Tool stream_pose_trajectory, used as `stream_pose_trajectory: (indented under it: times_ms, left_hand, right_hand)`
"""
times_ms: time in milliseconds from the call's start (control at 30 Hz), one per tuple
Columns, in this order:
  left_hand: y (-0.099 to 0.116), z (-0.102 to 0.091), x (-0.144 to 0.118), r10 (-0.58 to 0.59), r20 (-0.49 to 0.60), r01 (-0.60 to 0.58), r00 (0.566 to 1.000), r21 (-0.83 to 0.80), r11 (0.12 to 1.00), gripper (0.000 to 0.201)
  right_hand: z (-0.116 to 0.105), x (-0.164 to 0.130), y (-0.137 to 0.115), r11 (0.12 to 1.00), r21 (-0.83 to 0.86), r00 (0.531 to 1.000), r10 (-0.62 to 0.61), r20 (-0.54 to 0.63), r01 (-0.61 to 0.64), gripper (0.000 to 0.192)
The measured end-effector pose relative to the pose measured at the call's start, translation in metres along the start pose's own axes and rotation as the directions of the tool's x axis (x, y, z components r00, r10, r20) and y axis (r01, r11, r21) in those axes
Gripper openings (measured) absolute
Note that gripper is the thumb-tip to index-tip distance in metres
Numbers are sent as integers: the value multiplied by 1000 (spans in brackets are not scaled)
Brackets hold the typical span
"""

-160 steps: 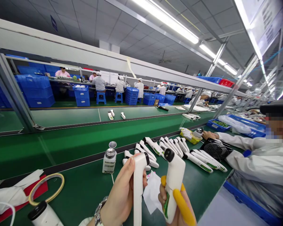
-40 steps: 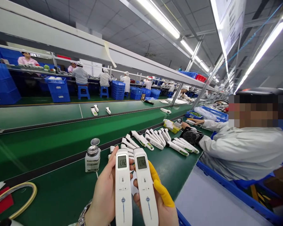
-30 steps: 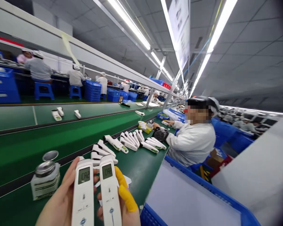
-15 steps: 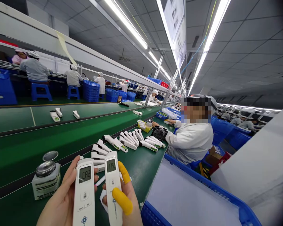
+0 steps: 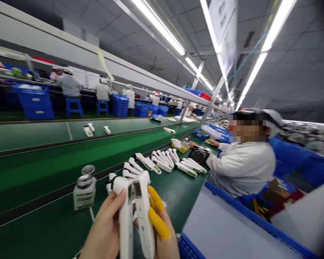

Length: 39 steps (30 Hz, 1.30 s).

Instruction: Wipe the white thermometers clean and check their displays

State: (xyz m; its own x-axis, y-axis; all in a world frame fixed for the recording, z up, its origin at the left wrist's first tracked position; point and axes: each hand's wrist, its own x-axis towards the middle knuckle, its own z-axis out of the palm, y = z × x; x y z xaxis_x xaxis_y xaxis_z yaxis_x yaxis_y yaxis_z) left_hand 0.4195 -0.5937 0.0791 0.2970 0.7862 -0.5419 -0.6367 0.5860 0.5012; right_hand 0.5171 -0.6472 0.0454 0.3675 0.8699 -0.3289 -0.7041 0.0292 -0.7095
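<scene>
My left hand [image 5: 105, 223] is closed around a white infrared thermometer [image 5: 125, 219], turned so that its side and a dark screen edge show. In my right hand [image 5: 163, 230], which wears yellow finger cots on two fingers, is a second white infrared thermometer [image 5: 144, 216] with its small display at the top. The two thermometers stand upright, close side by side. Behind them, several white thermometers [image 5: 132, 167] lie in a row on the green workbench [image 5: 175, 196]. A square bottle with a metal pump top [image 5: 84, 192] stands left of my hands.
To the right, a co-worker [image 5: 240, 162] in white sits by a black fan [image 5: 199, 154] and a yellow tray [image 5: 180, 145]. A blue crate [image 5: 232, 208] borders the bench at the lower right. More thermometers [image 5: 88, 130] rest across the green conveyor [image 5: 56, 160].
Both thermometers have turned inward toward each other, so their screens no longer face me squarely. The view has swung left, shifting the surroundings rightward.
</scene>
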Motion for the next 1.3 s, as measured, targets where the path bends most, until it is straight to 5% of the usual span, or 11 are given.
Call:
stream_pose_trajectory:
  times_ms: [400, 700, 933, 1033, 1300]
  left_hand:
    - [-3, 1, -1, 46, 154, -58, 987, 73, 996, 44]
    - [-2, 3, -3, 14, 98, -22, 995, 88, 996, 47]
    - [-2, 3, 0, -68, 220, 76, 973, -29, 997, 48]
    - [-1, 2, 0, -6, 230, 24, 973, -75, 997, 49]
    - [3, 2, 1, 22, 315, 7, 949, -89, 996, 42]
  right_hand:
    - [-2, -1, 1, 999, -41, 999, 18, -47, -20, 42]
    - [5, -5, -12, 999, -20, 997, 33, 76, -31, 45]
    - [9, -6, -11, 987, -113, 991, 124, 58, -117, 73]
    - [6, -5, -11, 990, -114, 995, 91, 51, -85, 78]
    - [-1, -6, -14, 997, -12, 995, 71, 69, -71, 49]
